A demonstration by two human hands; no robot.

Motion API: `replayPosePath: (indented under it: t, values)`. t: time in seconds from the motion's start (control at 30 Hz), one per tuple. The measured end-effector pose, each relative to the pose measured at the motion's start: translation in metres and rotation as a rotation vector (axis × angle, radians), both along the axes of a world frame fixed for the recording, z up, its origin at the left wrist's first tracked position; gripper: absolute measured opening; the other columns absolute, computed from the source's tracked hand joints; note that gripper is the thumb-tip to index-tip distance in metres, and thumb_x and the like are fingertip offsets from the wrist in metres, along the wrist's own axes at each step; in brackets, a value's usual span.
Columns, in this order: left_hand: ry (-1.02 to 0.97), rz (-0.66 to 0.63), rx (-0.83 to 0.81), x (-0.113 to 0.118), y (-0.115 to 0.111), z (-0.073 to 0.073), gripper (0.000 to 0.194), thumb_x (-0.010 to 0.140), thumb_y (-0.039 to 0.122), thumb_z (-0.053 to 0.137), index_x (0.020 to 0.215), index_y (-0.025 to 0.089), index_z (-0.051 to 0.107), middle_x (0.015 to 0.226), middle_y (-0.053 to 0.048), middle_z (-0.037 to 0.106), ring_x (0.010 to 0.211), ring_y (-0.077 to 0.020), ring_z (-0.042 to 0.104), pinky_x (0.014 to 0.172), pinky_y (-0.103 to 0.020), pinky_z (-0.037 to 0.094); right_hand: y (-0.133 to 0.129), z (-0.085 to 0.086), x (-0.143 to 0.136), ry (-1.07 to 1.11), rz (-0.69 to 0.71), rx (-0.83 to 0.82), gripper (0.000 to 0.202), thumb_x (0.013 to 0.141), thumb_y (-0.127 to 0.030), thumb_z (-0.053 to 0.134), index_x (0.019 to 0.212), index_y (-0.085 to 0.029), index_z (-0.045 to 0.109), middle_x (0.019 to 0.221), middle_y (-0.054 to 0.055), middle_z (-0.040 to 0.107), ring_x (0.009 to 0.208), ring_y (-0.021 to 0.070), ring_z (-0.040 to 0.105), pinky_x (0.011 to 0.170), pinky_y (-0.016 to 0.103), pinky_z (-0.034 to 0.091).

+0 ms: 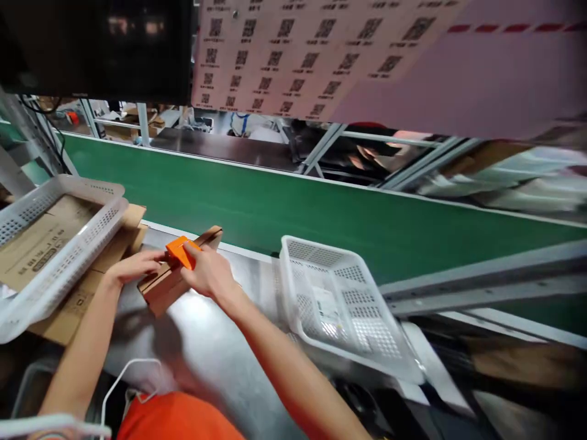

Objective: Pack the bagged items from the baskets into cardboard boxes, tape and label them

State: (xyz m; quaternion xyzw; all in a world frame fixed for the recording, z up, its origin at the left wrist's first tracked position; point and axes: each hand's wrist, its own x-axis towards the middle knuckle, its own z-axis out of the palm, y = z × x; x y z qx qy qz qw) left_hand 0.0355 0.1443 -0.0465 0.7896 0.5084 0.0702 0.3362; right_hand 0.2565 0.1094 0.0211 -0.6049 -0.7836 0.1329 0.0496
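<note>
Now your right hand [208,272] closes its fingers on the orange tool [182,251] atop the cardboard box [174,278]; your left hand [137,266] grips the box's left edge, steel bench [206,342] open beneath your fingers.

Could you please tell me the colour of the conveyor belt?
The long flat conveyor belt is green, seen in the head view.

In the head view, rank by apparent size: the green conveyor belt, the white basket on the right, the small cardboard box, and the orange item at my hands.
Largest to smallest:
1. green conveyor belt
2. white basket
3. cardboard box, partly covered by the hands
4. orange item, partly hidden by the right hand
</note>
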Motion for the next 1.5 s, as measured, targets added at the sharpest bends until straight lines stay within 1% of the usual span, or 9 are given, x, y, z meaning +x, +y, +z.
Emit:
replayPosePath:
  t: [0.07,0.2,0.33,0.5,0.67,0.83,1.0,1.23,1.5]
  values:
    - [0.128,0.064,0.092,0.012,-0.028,0.006,0.059,0.098,0.034,0.059,0.156,0.030,0.054,0.140,-0.009,0.071,0.118,-0.0291,0.071,0.096,-0.037,0.057,0.008,0.010,-0.004,-0.027,0.035,-0.020,0.044,0.096,-0.044,0.054,0.133,-0.024,0.066,0.107,0.011,0.072,0.086,0.0240,0.068,0.074,0.032,0.043]
    - [0.482,0.357,0.324,0.059,-0.065,-0.004,0.060,0.103,0.027,0.045,0.160,0.008,0.044,0.136,-0.030,0.065,0.110,-0.0396,0.071,0.083,-0.048,0.059,0.014,0.023,0.000,-0.060,0.081,-0.048,0.037,0.092,-0.037,0.056,0.123,-0.022,0.068,0.102,0.011,0.074,0.085,0.0239,0.067,0.070,0.030,0.040]
    - [0.627,0.326,0.392,0.062,-0.060,-0.006,0.059,0.107,0.030,0.040,0.163,0.011,0.042,0.127,-0.023,0.070,0.106,-0.0349,0.072,0.077,-0.040,0.059,-0.011,0.019,0.018,-0.084,0.095,-0.079,0.036,0.092,-0.036,0.056,0.123,-0.023,0.069,0.091,0.009,0.073,0.077,0.0246,0.068,0.064,0.030,0.037]
    - [0.626,0.319,0.412,0.040,-0.048,-0.006,0.061,0.111,0.041,0.037,0.166,0.016,0.038,0.132,-0.022,0.070,0.106,-0.0337,0.073,0.078,-0.039,0.059,-0.059,-0.044,0.046,-0.048,0.012,-0.025,0.060,0.097,-0.042,0.056,0.156,-0.028,0.053,0.106,0.013,0.070,0.079,0.0261,0.069,0.068,0.033,0.044]
    - [0.559,0.325,0.355,0.034,-0.040,0.002,0.056,0.109,0.040,0.041,0.163,0.022,0.044,0.150,-0.017,0.063,0.112,-0.0309,0.074,0.085,-0.039,0.061,-0.050,-0.103,0.042,0.053,0.018,0.005,0.064,0.097,-0.040,0.057,0.159,-0.031,0.050,0.111,0.012,0.070,0.082,0.0244,0.070,0.071,0.033,0.050]
    - [0.567,0.281,0.331,0.047,-0.026,0.019,0.047,0.103,0.026,0.051,0.147,0.012,0.060,0.154,-0.022,0.059,0.132,-0.0345,0.065,0.108,-0.043,0.054,-0.035,-0.132,0.031,0.125,0.041,0.047,0.067,0.094,-0.037,0.062,0.160,-0.026,0.051,0.126,0.015,0.069,0.096,0.0258,0.072,0.078,0.032,0.056]
    - [0.542,0.201,0.308,0.055,-0.015,0.015,0.075,0.101,0.031,0.052,0.168,0.008,0.027,0.140,-0.029,0.065,0.113,-0.0411,0.074,0.089,-0.048,0.059,-0.038,-0.153,0.036,0.136,0.050,0.102,0.071,0.089,-0.035,0.065,0.158,-0.025,0.053,0.125,0.016,0.070,0.093,0.0283,0.072,0.075,0.035,0.059]
    - [0.611,0.067,0.203,0.031,0.008,0.015,0.104,0.088,0.030,0.069,0.172,0.018,0.010,0.151,-0.025,0.058,0.126,-0.0409,0.068,0.098,-0.045,0.056,-0.051,-0.153,0.056,0.230,0.064,0.145,0.071,0.091,-0.038,0.063,0.161,-0.029,0.049,0.117,0.013,0.068,0.090,0.0254,0.067,0.077,0.035,0.058]
    - [0.528,0.134,0.124,0.011,0.044,0.019,0.107,0.081,0.034,0.083,0.169,0.020,0.023,0.155,-0.025,0.058,0.136,-0.0458,0.061,0.109,-0.053,0.048,-0.101,-0.218,0.082,0.221,0.037,0.006,0.072,0.088,-0.032,0.064,0.158,-0.021,0.054,0.115,0.017,0.068,0.091,0.0270,0.067,0.079,0.037,0.058]
